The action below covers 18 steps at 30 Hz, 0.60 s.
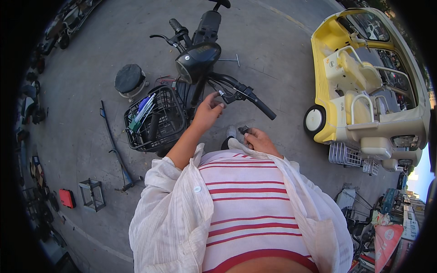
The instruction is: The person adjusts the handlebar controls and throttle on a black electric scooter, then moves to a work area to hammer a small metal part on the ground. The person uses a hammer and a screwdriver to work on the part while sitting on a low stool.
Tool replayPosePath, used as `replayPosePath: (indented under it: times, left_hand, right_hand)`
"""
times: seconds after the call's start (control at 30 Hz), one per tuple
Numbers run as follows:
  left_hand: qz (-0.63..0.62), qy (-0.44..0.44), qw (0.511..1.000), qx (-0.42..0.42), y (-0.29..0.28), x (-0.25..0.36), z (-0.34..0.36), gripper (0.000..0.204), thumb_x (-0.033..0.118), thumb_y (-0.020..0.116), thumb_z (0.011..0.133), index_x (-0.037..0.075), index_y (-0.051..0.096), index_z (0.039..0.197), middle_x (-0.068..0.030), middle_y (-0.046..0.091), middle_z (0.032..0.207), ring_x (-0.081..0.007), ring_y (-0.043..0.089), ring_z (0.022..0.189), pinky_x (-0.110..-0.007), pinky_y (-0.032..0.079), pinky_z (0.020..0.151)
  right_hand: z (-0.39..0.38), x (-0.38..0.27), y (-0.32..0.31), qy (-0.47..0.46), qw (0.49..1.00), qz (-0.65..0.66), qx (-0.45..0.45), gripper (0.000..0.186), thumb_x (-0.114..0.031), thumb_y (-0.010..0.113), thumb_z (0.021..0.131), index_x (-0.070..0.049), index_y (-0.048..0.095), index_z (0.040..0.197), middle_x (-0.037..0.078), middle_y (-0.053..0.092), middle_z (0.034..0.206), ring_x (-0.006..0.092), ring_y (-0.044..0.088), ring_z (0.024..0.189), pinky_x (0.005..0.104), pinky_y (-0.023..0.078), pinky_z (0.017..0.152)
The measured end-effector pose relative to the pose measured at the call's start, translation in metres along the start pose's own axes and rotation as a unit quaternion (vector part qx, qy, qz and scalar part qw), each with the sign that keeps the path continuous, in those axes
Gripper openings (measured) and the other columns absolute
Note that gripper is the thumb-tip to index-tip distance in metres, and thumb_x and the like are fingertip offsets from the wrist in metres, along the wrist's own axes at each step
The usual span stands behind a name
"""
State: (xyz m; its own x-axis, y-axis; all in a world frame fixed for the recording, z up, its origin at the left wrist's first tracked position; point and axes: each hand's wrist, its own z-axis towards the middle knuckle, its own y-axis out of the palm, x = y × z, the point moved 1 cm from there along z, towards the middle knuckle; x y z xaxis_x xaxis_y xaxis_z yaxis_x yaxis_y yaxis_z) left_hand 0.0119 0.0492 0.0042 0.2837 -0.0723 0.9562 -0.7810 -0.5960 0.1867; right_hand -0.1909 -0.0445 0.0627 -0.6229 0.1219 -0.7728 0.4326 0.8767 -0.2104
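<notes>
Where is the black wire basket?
In the head view, the basket is left of centre, just left of the person's left forearm, with slim white and blue items in it.

An outdoor paved yard, apparently an open-air repair spot for bikes and small vehicles. Daylit sky shows at the right edge. A black bike stands on grey pavement near a T-shaped tool, a round stool and a red case. Parked two-wheelers line the left; a yellow-and-cream vehicle and a cluttered heap fill the right.
</notes>
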Motion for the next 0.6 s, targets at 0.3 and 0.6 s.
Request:
replayPosePath:
  times: [0.3, 0.6]
  left_hand:
    - [-0.196, -0.002, 0.981, 0.004, 0.006, 0.015, -0.003, 0.042, 0.013, 0.058, 0.092, -0.001, 0.045, 0.129, -0.0078, 0.060, 0.101, -0.0160, 0.062, 0.086, -0.030, 0.052, 0.077]
    - [-0.290, -0.007, 0.957, -0.001, 0.002, 0.009, 0.001, 0.049, 0.012, 0.056, 0.093, -0.001, 0.039, 0.137, -0.0100, 0.057, 0.109, -0.0181, 0.060, 0.095, -0.036, 0.053, 0.086]
  right_hand:
    - [0.002, 0.005, -0.002, -0.010, 1.000, -0.006, 0.002, 0.032, -0.020, 0.052, 0.094, 0.006, 0.057, 0.112, 0.002, 0.059, 0.077, 0.0066, 0.049, 0.062, 0.0236, 0.041, 0.058]
    - [0.006, 0.001, 0.006, -0.012, 1.000, -0.004, -0.001, 0.028, -0.019, 0.053, 0.094, 0.004, 0.059, 0.109, 0.001, 0.059, 0.075, 0.0066, 0.047, 0.060, 0.0235, 0.039, 0.055]
